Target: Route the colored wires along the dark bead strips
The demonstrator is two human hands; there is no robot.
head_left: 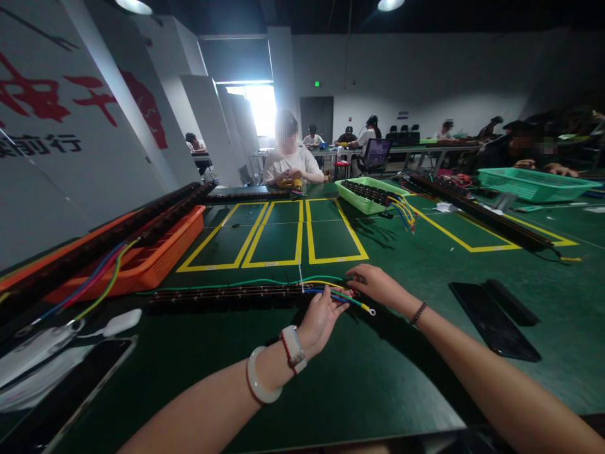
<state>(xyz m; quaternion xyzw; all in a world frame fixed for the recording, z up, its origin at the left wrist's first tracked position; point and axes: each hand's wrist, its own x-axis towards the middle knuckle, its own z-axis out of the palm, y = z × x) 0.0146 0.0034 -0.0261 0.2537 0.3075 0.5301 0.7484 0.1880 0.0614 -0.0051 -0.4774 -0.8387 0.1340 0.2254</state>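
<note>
A long black strip (227, 297) with a row of metal contacts lies crosswise on the green table, and coloured wires leave its right end. My left hand (324, 320), wearing a watch and a pale bangle, is closed around the wire bundle there. Out of its fingers points a green wire (352, 301) ending in a yellow sleeve and a ring terminal (372, 312). Just beyond, my right hand (373, 284) bends its fingers at the ends of the other wires; what lies between its fingertips is too small to tell. A thin white tie (299, 268) stands up from the strip.
On the left, an orange basket (182, 246) carries more black strips, with phones and a white cable near it. A green basket (363, 203) holds wired strips behind. Two dark flat objects, one a phone-like slab (494, 321), lie right. A person (293, 161) works opposite.
</note>
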